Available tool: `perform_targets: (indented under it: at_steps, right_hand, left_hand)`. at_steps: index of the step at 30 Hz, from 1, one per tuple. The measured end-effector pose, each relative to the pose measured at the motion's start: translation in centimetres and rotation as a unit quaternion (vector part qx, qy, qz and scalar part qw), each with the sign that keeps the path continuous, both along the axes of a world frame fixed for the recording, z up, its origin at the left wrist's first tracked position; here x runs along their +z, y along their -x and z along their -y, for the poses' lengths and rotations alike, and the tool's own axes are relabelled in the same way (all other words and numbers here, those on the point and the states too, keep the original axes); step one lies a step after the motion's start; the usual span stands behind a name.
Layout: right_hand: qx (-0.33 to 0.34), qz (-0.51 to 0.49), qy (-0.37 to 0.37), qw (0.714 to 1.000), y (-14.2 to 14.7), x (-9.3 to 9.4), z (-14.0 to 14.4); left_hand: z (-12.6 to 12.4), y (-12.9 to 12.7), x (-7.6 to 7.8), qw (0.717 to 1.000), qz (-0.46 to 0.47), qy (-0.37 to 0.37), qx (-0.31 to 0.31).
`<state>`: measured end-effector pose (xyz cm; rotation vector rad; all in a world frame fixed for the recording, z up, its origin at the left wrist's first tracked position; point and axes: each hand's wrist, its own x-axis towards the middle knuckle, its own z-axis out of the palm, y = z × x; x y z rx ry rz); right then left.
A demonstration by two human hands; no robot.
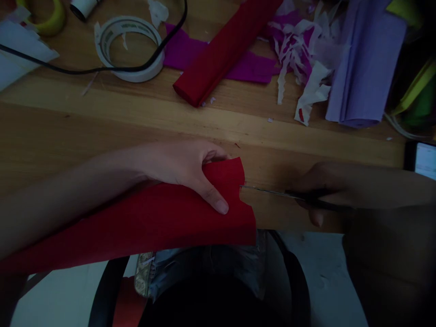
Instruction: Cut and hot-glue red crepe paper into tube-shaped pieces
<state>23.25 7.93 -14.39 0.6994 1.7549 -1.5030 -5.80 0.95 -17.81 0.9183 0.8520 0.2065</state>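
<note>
A long sheet of red crepe paper (163,213) lies across the table's front edge, its right end partly cut with a notch. My left hand (190,168) grips it near that end, thumb on top and fingers underneath, mostly hidden. To the right, my right hand (323,186) is wrapped around the dark handles of a pair of scissors (272,191). The thin blades point left, with their tips at the notch in the paper. The picture is dim, so the right fingers show only in part.
Behind lie a masking tape roll (146,75), a black cable (85,71), a red paper roll (218,54), purple paper (252,68), white scraps (313,88) and a lilac paper roll (368,68). A phone (424,159) lies at the right edge. A chair armrest (109,290) is below.
</note>
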Motion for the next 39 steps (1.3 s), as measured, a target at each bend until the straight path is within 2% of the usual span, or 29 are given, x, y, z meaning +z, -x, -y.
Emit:
perform_targets:
  at_steps: [8, 11, 16, 23, 30, 33, 37, 38, 39]
  right_hand:
    - [0.009, 0.022, 0.008, 1.000, -0.8, -0.3, -0.1]
    - [0.010, 0.027, 0.033, 0.999, -0.9, -0.4, -0.2]
    - [0.008, 0.024, 0.025, 0.999, -0.8, -0.5, -0.2]
    - [0.020, 0.021, 0.028, 0.999, 0.0, 0.0, 0.4]
    - [-0.023, 0.067, 0.061, 0.996, -0.3, 0.4, 0.5]
    - [-0.033, 0.063, 0.069, 0.995, -0.5, 0.3, 0.3]
    - [-0.013, 0.067, 0.063, 0.996, -0.6, 0.1, 0.5]
    - [-0.008, 0.060, 0.051, 0.997, -0.7, 0.1, 0.7]
    - [-0.027, 0.044, 0.008, 0.999, -0.8, 0.0, 1.0]
  left_hand:
    - [0.0, -0.2, 0.5, 0.999, -0.038, 0.019, 0.021]
    - [-0.1, -0.1, 0.4, 1.000, -0.027, 0.009, -0.013]
    - [-0.3, 0.0, 0.4, 0.998, -0.019, 0.005, -0.051]
    - [0.0, -0.2, 0.4, 0.999, -0.035, -0.009, -0.004]
    - [-0.1, 0.1, 0.2, 1.000, -0.013, 0.005, -0.028]
    - [-0.2, 0.0, 0.4, 0.999, -0.021, 0.030, -0.016]
    - [-0.2, -0.1, 0.5, 0.998, -0.036, 0.051, 0.004]
    - [-0.2, -0.1, 0.5, 0.998, -0.035, 0.047, 0.002]
    - [-0.3, -0.1, 0.5, 0.999, -0.033, 0.039, 0.004]
